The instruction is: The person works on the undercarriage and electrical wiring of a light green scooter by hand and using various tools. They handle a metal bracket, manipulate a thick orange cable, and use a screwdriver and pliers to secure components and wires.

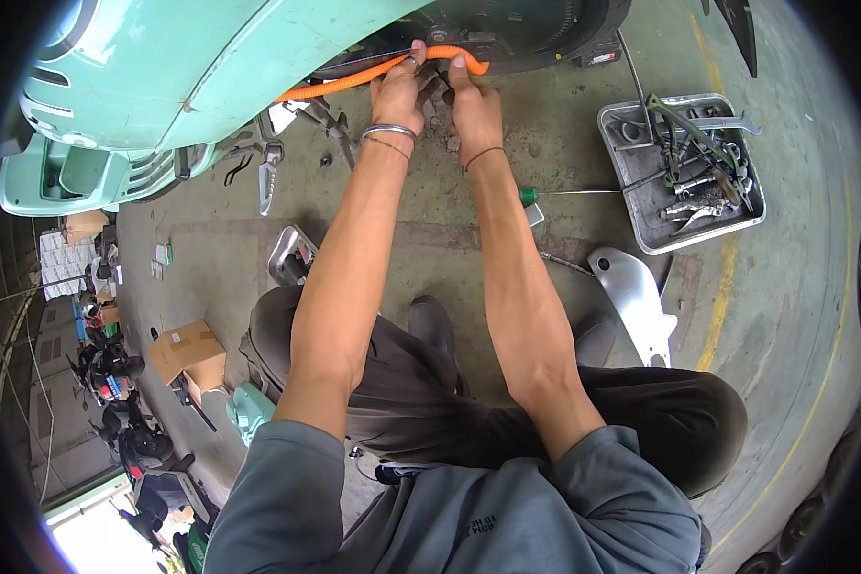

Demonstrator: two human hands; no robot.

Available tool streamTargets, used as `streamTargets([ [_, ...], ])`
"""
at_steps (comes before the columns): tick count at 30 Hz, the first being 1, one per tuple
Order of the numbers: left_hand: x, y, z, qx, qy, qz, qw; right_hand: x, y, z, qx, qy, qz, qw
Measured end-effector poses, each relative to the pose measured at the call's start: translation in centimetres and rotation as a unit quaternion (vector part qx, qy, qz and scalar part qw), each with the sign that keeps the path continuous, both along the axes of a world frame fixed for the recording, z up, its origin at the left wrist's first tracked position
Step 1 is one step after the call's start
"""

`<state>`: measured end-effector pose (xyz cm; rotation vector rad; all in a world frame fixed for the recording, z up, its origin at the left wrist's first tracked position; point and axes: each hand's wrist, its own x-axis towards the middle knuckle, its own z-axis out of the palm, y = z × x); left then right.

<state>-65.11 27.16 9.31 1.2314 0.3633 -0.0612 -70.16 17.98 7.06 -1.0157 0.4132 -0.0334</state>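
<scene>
We find a mint-green vehicle body [220,57] overhanging the floor [555,143], with a dark rounded part [521,29] beyond its lower right edge. Near the right of the floor we record a metal tray [652,212], a wrench [737,122] reaching over its right edge near the far corner.

The orange corrugated tube [340,87] emerges at the vehicle body's lower edge; its long axis runs left to right, across both hands, and curves down at its right end. We note the left hand [397,99] with its grip closed on the tube along its run, and the right hand [475,110] with its grip pinched close to that end, thumb on top; the undersides are hidden. The right hand is nearer the tip, which projects just past its thumb, while the left is nearer the vehicle body's edge
</scene>
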Motion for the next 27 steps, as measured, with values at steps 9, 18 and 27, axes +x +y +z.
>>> streamTargets([
  [9,-0.6,-1.6,1.7,0.035,0.070,0.058,0.995,1.1,1.0,-4.9,-0.137,-0.047,-0.014,0.989],
  [18,0.4,-0.6,0.5,0.091,0.009,0.056,0.994,0.0,2.4,0.0,-0.193,-0.031,-0.046,0.980],
  [27,-0.2,-0.2,0.2,0.162,-0.024,0.063,0.985,-0.4,2.9,1.3,-0.166,-0.102,-0.090,0.977],
])
